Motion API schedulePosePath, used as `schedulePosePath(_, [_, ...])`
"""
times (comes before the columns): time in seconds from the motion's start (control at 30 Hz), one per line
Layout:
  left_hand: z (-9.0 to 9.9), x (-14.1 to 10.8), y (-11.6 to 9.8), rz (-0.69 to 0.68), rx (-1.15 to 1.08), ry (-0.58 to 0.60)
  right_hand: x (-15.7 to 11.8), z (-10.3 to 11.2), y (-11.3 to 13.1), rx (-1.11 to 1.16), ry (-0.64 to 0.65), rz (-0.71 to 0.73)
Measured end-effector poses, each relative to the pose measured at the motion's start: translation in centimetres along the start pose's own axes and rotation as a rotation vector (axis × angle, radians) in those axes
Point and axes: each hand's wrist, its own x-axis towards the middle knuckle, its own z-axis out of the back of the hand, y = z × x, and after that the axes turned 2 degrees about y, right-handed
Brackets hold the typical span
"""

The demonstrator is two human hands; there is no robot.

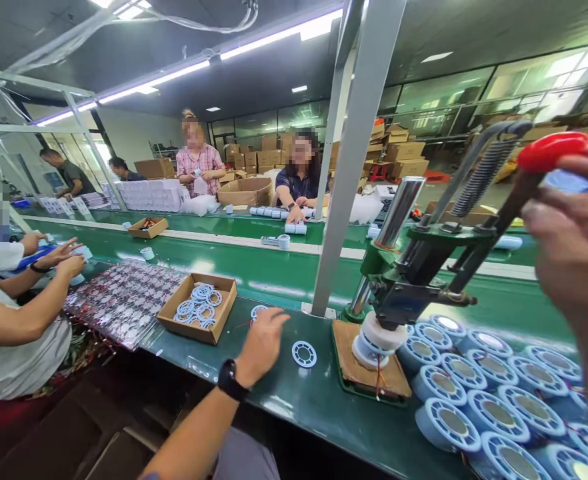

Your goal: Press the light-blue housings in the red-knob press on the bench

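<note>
My right hand [569, 233] is closed at the red knob [554, 151] on the lever of a green hand press [409, 293]. Under the press's white round pusher [384, 331], a light blue cylindrical housing [369, 353] stands on a brown pad [347, 343], its thin wires hanging in front. My left hand [264, 343], wearing a black wristband, hovers over the bench with fingers loosely stretched. Just behind it is a light blue round part [258, 311], partly hidden by the fingers. A flat blue slotted ring [304, 355] lies between that hand and the press.
Several blue round housings [494, 407] crowd the bench right of the press. To the left are a cardboard box [221, 317] of blue rings and a sheet of wired boards [124, 300]. A grey post [347, 160] rises beside the green conveyor [254, 267]. Co-workers sit left and opposite.
</note>
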Motion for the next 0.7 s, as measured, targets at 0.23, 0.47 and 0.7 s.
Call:
schedulePosePath(0.23, [10.1, 3.6, 13.3, 0.289, 0.237, -0.045, -20.2, -3.9, -4.7, 0.004, 0.021, -0.342])
schedulePosePath(0.47, [10.3, 4.6, 15.5, 0.267, 0.339, 0.095, -24.6, -6.4, -6.7, -0.058, 0.095, -0.68])
schedulePosePath(0.7, [9.8, 3.7, 9.9, 0.162, 0.36, -0.013, -26.5, -5.0, -5.8, -0.15, -0.001, -0.367])
